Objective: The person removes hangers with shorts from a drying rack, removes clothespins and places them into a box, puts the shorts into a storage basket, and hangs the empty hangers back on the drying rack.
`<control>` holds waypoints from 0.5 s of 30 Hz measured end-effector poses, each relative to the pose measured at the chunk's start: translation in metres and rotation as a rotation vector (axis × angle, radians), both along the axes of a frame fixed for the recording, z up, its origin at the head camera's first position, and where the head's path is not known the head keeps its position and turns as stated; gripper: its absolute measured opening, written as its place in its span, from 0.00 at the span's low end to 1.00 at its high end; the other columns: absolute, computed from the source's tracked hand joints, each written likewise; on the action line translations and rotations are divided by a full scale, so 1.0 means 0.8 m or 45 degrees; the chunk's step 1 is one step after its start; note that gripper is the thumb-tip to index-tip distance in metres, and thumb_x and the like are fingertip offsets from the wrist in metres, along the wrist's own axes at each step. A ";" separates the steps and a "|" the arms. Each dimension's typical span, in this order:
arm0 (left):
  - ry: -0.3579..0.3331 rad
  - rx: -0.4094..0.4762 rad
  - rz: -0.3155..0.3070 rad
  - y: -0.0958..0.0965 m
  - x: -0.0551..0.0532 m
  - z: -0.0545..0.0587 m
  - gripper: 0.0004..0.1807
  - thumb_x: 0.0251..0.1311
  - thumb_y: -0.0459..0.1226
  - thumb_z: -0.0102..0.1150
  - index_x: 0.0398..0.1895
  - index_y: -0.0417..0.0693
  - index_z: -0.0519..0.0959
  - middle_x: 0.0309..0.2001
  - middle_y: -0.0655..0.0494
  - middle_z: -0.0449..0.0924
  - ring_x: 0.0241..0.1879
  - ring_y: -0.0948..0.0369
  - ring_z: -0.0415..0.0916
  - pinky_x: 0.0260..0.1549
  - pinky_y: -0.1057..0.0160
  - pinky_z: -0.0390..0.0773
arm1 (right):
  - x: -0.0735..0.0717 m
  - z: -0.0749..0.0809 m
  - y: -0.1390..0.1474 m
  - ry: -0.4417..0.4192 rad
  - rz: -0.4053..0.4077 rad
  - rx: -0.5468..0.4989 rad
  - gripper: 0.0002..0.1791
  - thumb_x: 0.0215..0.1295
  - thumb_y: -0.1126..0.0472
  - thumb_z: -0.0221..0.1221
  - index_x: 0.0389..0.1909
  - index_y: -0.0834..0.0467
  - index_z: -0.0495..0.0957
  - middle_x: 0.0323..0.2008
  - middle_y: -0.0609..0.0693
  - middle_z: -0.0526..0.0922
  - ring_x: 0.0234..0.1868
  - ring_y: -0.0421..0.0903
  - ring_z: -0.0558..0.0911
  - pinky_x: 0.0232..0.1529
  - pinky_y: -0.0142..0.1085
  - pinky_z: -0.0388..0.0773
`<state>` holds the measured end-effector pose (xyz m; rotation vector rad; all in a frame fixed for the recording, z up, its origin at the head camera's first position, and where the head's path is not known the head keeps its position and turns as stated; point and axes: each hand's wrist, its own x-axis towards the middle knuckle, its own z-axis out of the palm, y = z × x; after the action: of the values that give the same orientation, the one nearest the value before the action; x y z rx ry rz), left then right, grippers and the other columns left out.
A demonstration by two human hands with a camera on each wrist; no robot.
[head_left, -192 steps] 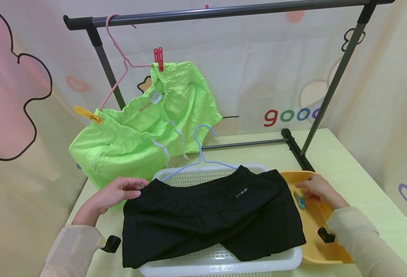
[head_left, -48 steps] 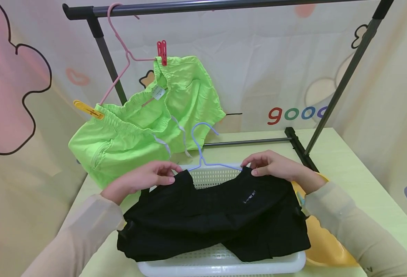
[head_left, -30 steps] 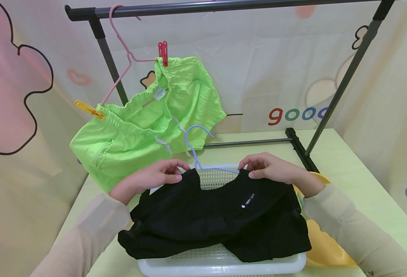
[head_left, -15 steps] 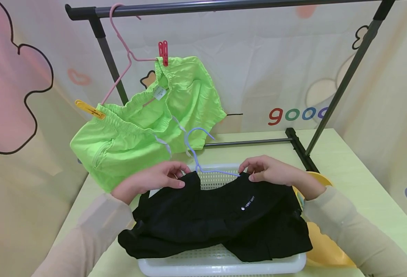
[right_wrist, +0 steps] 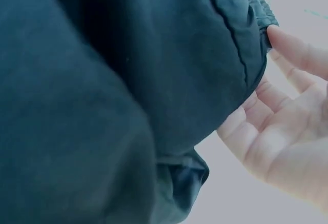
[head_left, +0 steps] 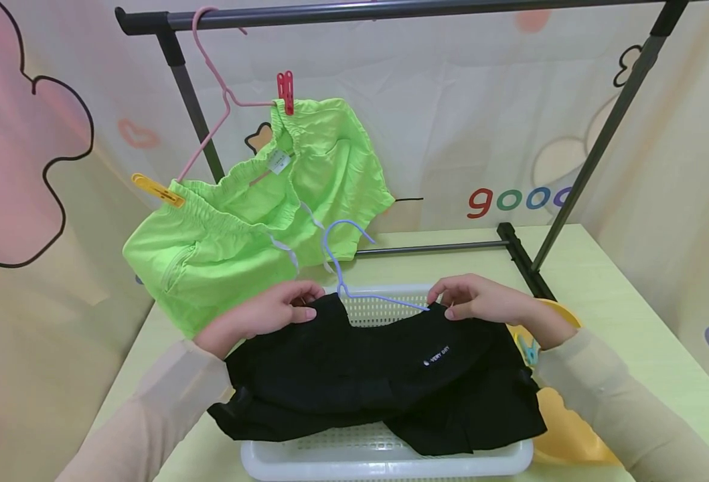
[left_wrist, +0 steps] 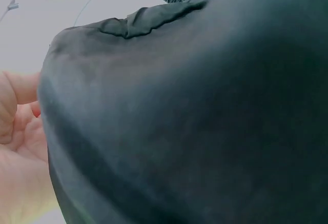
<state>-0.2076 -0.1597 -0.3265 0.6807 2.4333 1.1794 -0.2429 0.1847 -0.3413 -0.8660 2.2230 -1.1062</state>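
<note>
Black shorts (head_left: 366,375) with small white lettering lie spread over a white basket (head_left: 390,465). My left hand (head_left: 270,311) pinches the waistband near its left part, thumb in front and fingers behind. At the waistband's right part my right hand (head_left: 487,301) pinches the cloth in the same way; the right wrist view shows its thumb on the gathered edge. Between the hands a blue hanger (head_left: 345,268) rises out of the waistband, its hook leaning right. The hanger's lower part is hidden inside the shorts. Cloth fills most of the left wrist view.
Bright green shorts (head_left: 221,248) hang at the left from a pink hanger (head_left: 221,94) on a dark rack (head_left: 390,12), held by a yellow clothespin (head_left: 157,190) and a red clothespin (head_left: 284,92). A yellow tray (head_left: 571,428) with a teal clothespin (head_left: 529,351) stands right of the basket.
Earlier, my right hand was over the yellow tray; it has since come to the waistband. The left hand moved inward along the waistband. Lately the right hand has shifted slightly right with the cloth.
</note>
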 end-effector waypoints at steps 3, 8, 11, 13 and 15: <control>0.025 0.008 0.012 -0.002 0.000 -0.001 0.13 0.57 0.29 0.48 0.46 0.34 0.69 0.39 0.45 0.71 0.41 0.56 0.67 0.44 0.61 0.66 | 0.000 -0.003 0.007 -0.001 0.012 -0.022 0.13 0.59 0.67 0.52 0.45 0.62 0.69 0.32 0.54 0.71 0.33 0.45 0.71 0.33 0.32 0.72; 0.062 0.012 0.026 -0.006 0.000 -0.004 0.14 0.57 0.29 0.48 0.47 0.33 0.69 0.40 0.44 0.71 0.41 0.55 0.67 0.44 0.60 0.66 | -0.001 -0.007 0.019 -0.019 0.031 -0.057 0.12 0.59 0.68 0.51 0.45 0.62 0.68 0.30 0.53 0.70 0.27 0.45 0.70 0.27 0.32 0.71; 0.063 0.024 0.034 -0.006 -0.001 -0.003 0.14 0.57 0.29 0.48 0.47 0.34 0.69 0.40 0.44 0.71 0.41 0.55 0.67 0.45 0.60 0.66 | 0.000 -0.008 0.027 -0.052 0.024 -0.067 0.11 0.60 0.68 0.51 0.44 0.62 0.67 0.30 0.53 0.71 0.25 0.46 0.70 0.25 0.32 0.70; 0.063 0.027 0.041 -0.007 0.000 -0.002 0.14 0.57 0.29 0.48 0.47 0.34 0.69 0.40 0.45 0.71 0.42 0.55 0.67 0.45 0.60 0.66 | 0.001 -0.009 0.032 -0.067 0.011 -0.060 0.11 0.59 0.68 0.50 0.44 0.61 0.66 0.31 0.53 0.71 0.25 0.45 0.70 0.25 0.33 0.70; 0.065 0.030 0.046 -0.007 0.000 -0.002 0.14 0.57 0.29 0.48 0.47 0.34 0.69 0.40 0.45 0.72 0.42 0.55 0.67 0.45 0.59 0.66 | 0.002 -0.009 0.036 -0.081 -0.003 -0.052 0.11 0.59 0.68 0.50 0.44 0.61 0.65 0.31 0.52 0.71 0.26 0.45 0.70 0.26 0.34 0.71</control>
<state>-0.2080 -0.1656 -0.3278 0.6844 2.4878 1.2209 -0.2415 0.2133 -0.3485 -0.8338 2.1564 -1.1679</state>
